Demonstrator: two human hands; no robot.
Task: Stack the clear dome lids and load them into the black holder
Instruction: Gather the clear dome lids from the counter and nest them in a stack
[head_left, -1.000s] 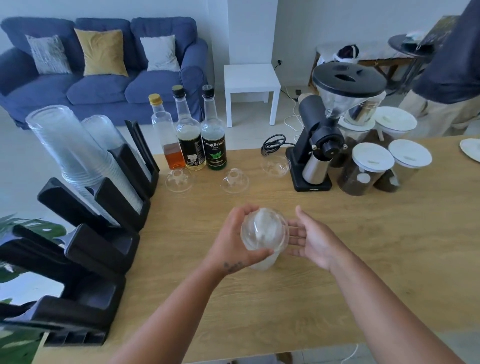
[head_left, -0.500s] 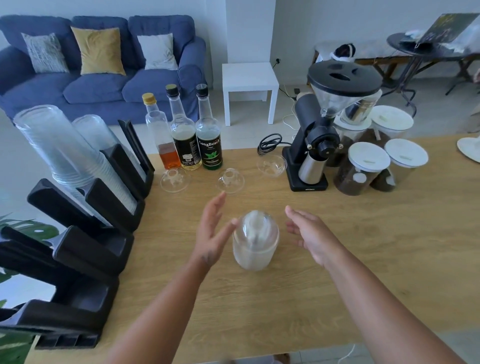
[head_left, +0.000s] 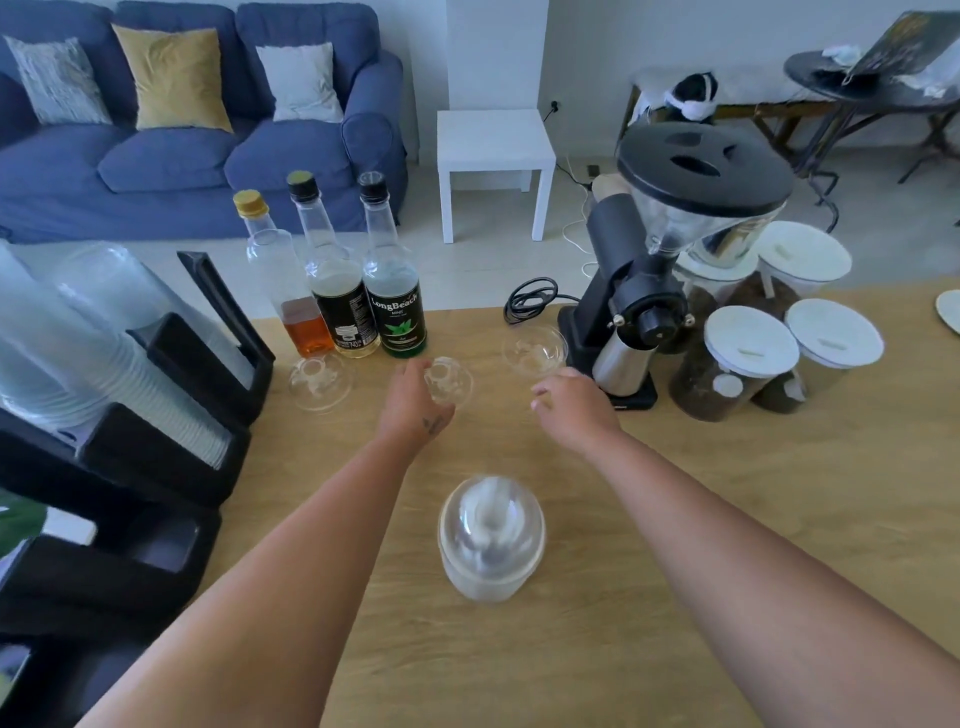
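A stack of clear dome lids (head_left: 491, 535) stands alone on the wooden table (head_left: 727, 519), between my forearms. Three single dome lids lie further back: a left one (head_left: 321, 382), a middle one (head_left: 453, 383) and a right one (head_left: 535, 352). My left hand (head_left: 415, 408) is open with its fingertips at the middle lid's left side. My right hand (head_left: 571, 413) hovers just in front of the right lid, fingers loosely curled and holding nothing. The black holder (head_left: 208, 358) stands at the table's left edge, with stacks of clear cups (head_left: 62, 353) in it.
Three syrup bottles (head_left: 358, 291) stand behind the single lids. A black coffee grinder (head_left: 649, 291) and several white-lidded jars (head_left: 743, 358) fill the back right. A plate edge (head_left: 949, 312) shows at far right. Beyond the table are a sofa and a white side table.
Both hands let go of the lid stack, which now stands on the table. They have moved away from me toward the single lids at the back.
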